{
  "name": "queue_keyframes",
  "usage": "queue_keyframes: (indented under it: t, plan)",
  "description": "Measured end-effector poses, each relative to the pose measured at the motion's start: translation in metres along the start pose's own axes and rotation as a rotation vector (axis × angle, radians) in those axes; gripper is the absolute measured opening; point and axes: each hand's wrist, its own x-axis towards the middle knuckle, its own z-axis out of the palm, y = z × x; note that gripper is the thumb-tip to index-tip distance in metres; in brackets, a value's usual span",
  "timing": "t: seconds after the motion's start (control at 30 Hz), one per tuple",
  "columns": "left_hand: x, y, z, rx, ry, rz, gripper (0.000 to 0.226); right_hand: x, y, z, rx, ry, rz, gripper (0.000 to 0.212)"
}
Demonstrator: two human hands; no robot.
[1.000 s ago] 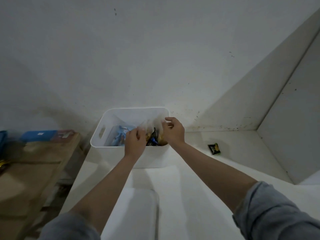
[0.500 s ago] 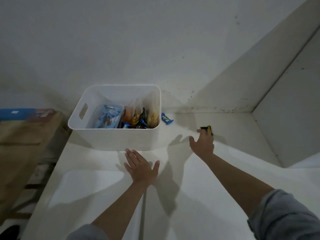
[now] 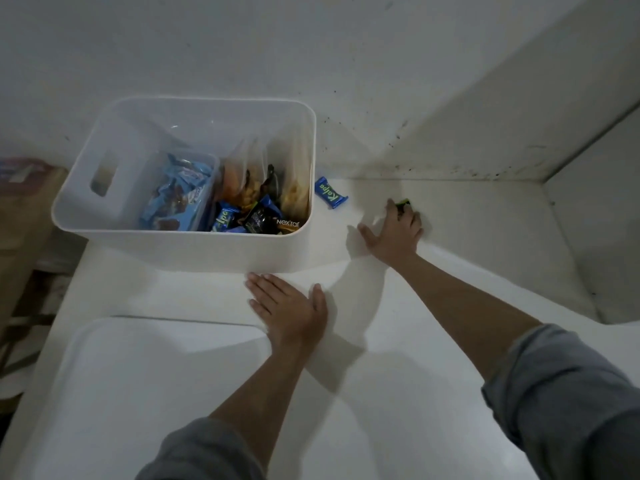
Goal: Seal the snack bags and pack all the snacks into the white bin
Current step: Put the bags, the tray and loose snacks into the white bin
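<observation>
The white bin stands at the back of the white table, against the wall. Inside it lie a clear bag of blue snack packets, upright clear zip bags and loose dark and blue wrappers. A blue Kalpa snack lies on the table just right of the bin. My left hand rests flat on the table before the bin, holding nothing. Farther right, my right hand covers a small black and green snack packet, its fingers curling over it, the thumb spread left.
A white tray-like lid lies at the near left of the table. A brown wooden bench stands beyond the table's left edge. The wall runs behind, and a raised white ledge borders the right side.
Both hands left the bin. The left came down flat on the table; the right reached right and now covers the black packet. The view tilted down.
</observation>
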Motion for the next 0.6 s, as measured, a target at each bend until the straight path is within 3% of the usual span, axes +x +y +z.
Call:
queue_keyframes:
  t: [0.13, 0.27, 0.4, 0.6]
  plan:
    - [0.001, 0.000, 0.007, 0.045, 0.043, 0.012, 0.097, 0.013, -0.044, 0.020, -0.090, -0.059, -0.132, 0.083]
    - [0.003, 0.000, 0.009, 0.034, 0.032, 0.004, 0.099, 0.016, -0.067, 0.035, -0.149, -0.042, -0.199, 0.063]
    - [0.002, 0.000, 0.010, 0.030, 0.025, 0.005, 0.097, 0.008, -0.054, 0.037, -0.177, 0.008, -0.247, 0.043]
    - [0.001, 0.000, 0.006, 0.022, -0.026, -0.005, 0.097, -0.035, -0.005, 0.030, -0.081, 0.236, -0.399, 0.022]
